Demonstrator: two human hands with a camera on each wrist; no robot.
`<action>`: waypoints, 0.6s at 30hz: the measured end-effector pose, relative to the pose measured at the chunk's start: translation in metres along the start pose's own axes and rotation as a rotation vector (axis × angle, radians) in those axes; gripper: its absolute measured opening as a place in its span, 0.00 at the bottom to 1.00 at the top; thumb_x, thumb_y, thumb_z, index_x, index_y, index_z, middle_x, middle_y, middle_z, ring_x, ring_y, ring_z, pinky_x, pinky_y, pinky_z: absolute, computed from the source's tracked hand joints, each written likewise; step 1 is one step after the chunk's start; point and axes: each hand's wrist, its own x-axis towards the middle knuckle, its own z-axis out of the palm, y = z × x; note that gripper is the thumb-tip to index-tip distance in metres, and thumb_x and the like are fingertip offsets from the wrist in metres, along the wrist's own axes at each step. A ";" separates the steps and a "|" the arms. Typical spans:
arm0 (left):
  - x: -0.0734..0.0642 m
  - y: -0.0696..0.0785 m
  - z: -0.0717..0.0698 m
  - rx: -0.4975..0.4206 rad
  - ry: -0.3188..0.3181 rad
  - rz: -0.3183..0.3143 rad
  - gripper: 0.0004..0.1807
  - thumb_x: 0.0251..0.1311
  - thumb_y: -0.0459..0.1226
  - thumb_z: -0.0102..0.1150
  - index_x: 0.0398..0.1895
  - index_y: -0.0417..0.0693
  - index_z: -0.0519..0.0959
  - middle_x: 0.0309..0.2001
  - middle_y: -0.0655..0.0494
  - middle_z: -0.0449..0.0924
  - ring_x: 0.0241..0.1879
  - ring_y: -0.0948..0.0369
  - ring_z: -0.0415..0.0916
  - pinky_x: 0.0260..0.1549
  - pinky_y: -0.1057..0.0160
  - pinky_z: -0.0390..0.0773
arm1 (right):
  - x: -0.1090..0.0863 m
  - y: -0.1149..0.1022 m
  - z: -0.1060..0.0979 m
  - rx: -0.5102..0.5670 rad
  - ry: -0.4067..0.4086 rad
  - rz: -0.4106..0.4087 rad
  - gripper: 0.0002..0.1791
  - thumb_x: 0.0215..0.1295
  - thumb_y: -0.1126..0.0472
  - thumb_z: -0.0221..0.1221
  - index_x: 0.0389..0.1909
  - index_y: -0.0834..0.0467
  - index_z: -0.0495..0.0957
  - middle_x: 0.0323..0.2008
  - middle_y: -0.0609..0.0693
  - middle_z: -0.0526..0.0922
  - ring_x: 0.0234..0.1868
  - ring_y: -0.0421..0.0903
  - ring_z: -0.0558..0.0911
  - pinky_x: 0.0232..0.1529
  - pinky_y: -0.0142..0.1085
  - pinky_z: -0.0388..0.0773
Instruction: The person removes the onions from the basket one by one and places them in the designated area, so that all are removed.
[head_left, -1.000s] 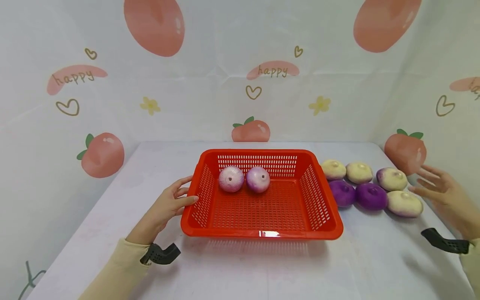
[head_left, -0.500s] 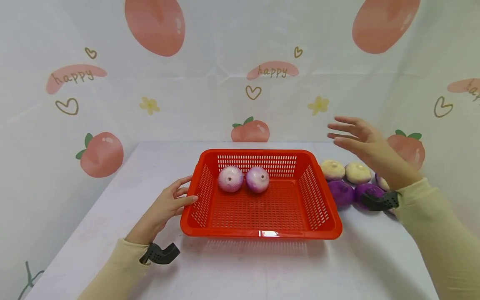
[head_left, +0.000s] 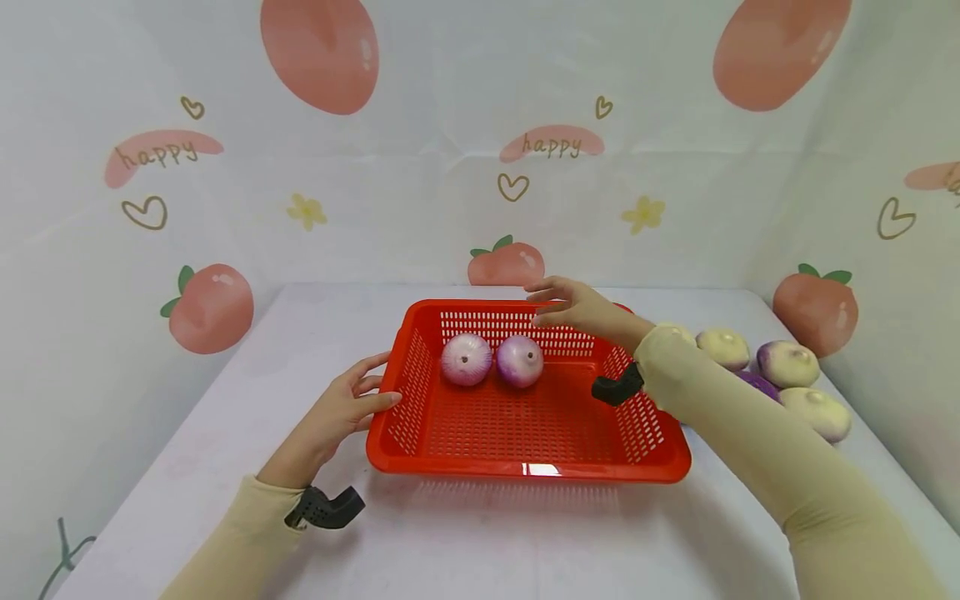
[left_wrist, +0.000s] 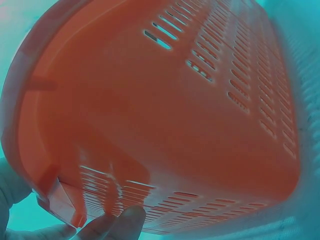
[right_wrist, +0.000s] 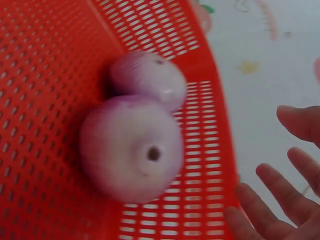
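Observation:
A red plastic basket with slotted walls stands mid-table. Side by side at its back left lie two purple-and-white onions, the left onion and the right onion. My left hand holds the basket's left side, thumb over the rim and fingers along the outer wall; its fingertips press near the slots in the left wrist view. Above the back of the basket hovers my right hand, fingers spread and nothing in them, just beyond the right onion. My right forearm crosses the basket's right wall.
Right of the basket, pale yellow bulbs and deep purple bulbs sit grouped on the white table, partly hidden by my right sleeve. A printed cloth backdrop rises behind and at both sides.
My right hand has swept left, from beside the bulbs on the right, up and over to the back of the basket. My left hand, basket and onions have stayed put.

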 end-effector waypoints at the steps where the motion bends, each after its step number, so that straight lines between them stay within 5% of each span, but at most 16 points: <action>1: 0.000 0.000 0.000 0.000 0.000 0.000 0.39 0.64 0.39 0.59 0.75 0.50 0.52 0.63 0.35 0.69 0.51 0.53 0.78 0.47 0.52 0.82 | 0.002 0.003 0.003 -0.007 -0.014 0.009 0.31 0.64 0.67 0.61 0.67 0.62 0.62 0.65 0.65 0.68 0.64 0.63 0.72 0.63 0.53 0.70; 18: 0.001 -0.003 0.000 -0.009 -0.002 0.007 0.40 0.64 0.39 0.60 0.75 0.50 0.52 0.63 0.35 0.69 0.50 0.54 0.79 0.47 0.52 0.83 | 0.015 0.031 0.028 -0.187 -0.136 0.107 0.31 0.60 0.63 0.65 0.65 0.58 0.70 0.63 0.57 0.73 0.64 0.56 0.71 0.64 0.50 0.70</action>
